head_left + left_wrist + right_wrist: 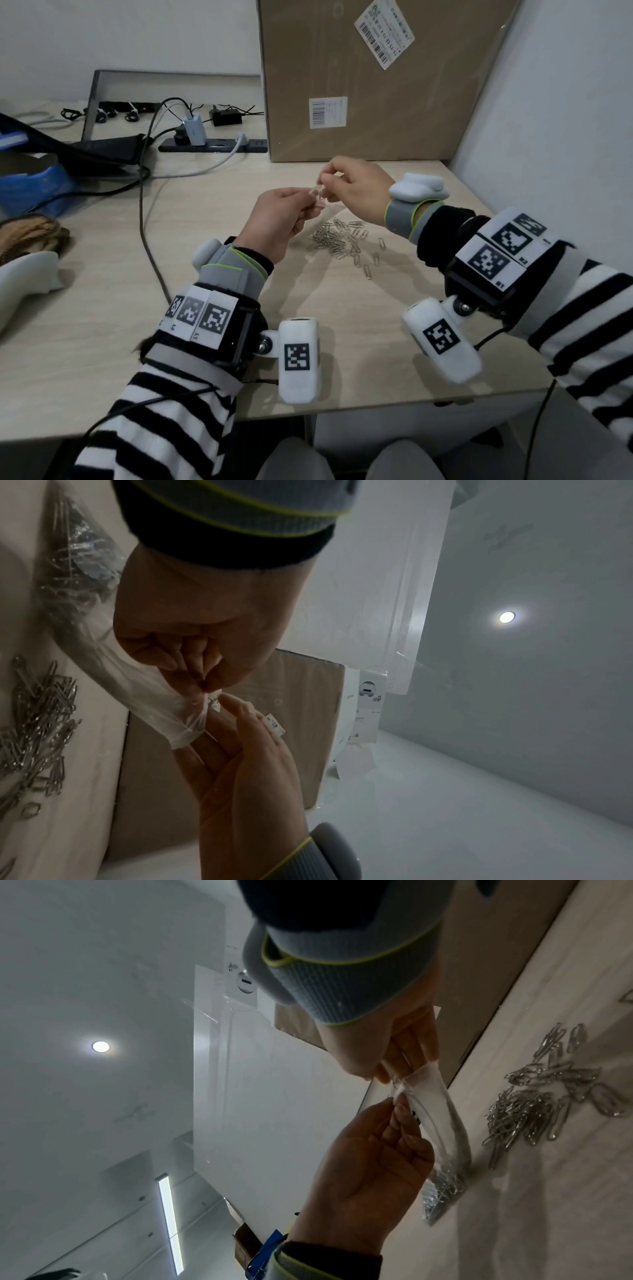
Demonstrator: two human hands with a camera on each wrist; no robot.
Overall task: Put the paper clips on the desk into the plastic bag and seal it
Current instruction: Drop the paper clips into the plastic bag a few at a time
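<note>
A small clear plastic bag (pixel 317 202) hangs between my hands above the desk. My left hand (pixel 298 205) pinches the edge of its mouth. My right hand (pixel 325 183) pinches a paper clip (pixel 397 1083) right at that mouth. In the left wrist view the bag (pixel 154 693) trails down toward the desk, with several clips lying in its bottom (pixel 78 555). A loose pile of silver paper clips (pixel 337 240) lies on the desk just below and to the right of the hands, also seen in the right wrist view (pixel 534 1104).
A large cardboard box (pixel 376 85) stands at the back, close behind the hands. A white wall runs along the right. A power strip (pixel 212 145) and cables (pixel 144 205) lie at back left. A white object (pixel 27 277) sits at the left edge.
</note>
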